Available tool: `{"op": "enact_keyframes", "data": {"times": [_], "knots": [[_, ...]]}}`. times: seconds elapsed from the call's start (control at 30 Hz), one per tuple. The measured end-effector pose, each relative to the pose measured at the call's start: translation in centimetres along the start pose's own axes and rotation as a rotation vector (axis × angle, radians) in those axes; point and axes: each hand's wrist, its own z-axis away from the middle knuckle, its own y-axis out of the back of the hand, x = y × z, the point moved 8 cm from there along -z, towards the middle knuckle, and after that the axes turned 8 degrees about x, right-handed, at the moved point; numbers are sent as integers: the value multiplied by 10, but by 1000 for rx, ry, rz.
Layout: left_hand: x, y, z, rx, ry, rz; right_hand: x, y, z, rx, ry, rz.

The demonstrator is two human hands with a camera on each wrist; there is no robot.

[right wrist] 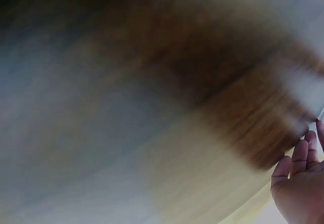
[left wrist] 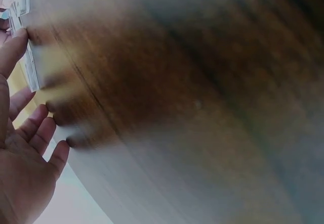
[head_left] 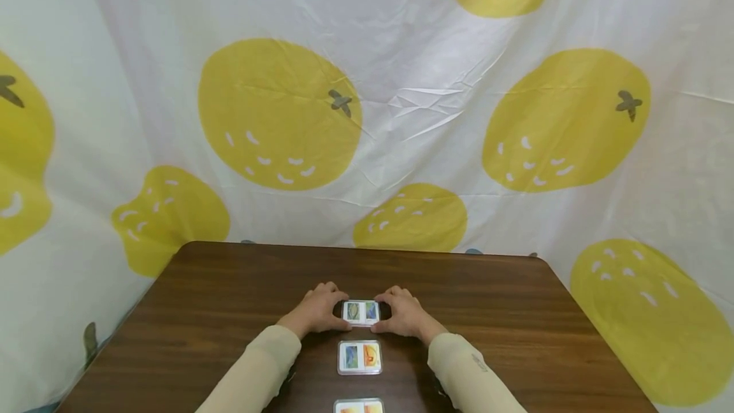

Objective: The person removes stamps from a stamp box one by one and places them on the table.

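In the head view a clear-cased picture card (head_left: pixel 361 313), with a green picture and a blue one on white, lies flat between both hands on the dark wood table. My left hand (head_left: pixel 317 311) grips its left end, thumb at the near corner and a finger at the far one. At the right end, my right hand (head_left: pixel 404 315) holds it the same way. The left wrist view shows the case's clear edge (left wrist: pixel 31 72) at the thumb and fingers. Only a sliver of the case appears beside the right hand (right wrist: pixel 298 188) in the right wrist view.
Nearer me lies a second cased card (head_left: pixel 359 357) with blue and orange pictures. A third cased card (head_left: pixel 359 406), orange-toned, is cut off by the bottom edge. The brown table (head_left: pixel 487 298) ends before a white cloth (head_left: pixel 413 145) printed with yellow fruit.
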Motion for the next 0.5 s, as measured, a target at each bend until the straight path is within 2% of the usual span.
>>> {"op": "enact_keyframes", "data": {"times": [0.5], "knots": [[4,2,1,-31,-35,-18,-2,3,1,2,5,-9]]}}
